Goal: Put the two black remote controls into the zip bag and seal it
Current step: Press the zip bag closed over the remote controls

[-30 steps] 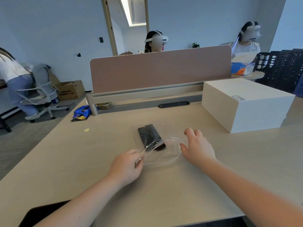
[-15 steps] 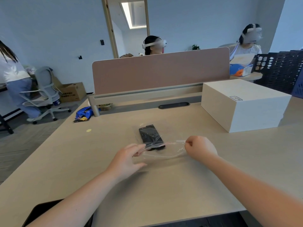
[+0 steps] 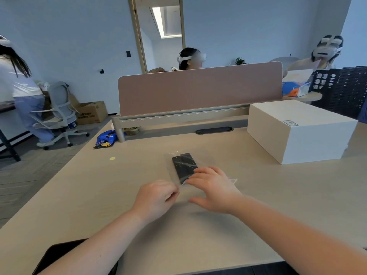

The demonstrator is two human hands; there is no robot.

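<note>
Pale wood desk (image 3: 258, 215), office room, blue walls behind. We note a pink divider panel (image 3: 198, 90) along the far edge of the desk and a white box (image 3: 297, 132) on it at right. Near the desk's middle lies a clear zip bag (image 3: 174, 171), flat on the surface, with black remote controls (image 3: 183, 165) showing through the plastic; we see one dark shape and cannot tell whether two are stacked there. Our left hand (image 3: 156, 197) sits at the bag's near left corner, fingers curled closed, thumb and forefinger pinching what looks like the bag's edge. Our right hand (image 3: 213, 187) lies open, fingers spread flat over the near end of the bag, fingertips touching the remote's near end. Whether the zip strip is sealed we cannot tell. At the desk's left edge lies a blue wrapper (image 3: 107, 136).
</note>
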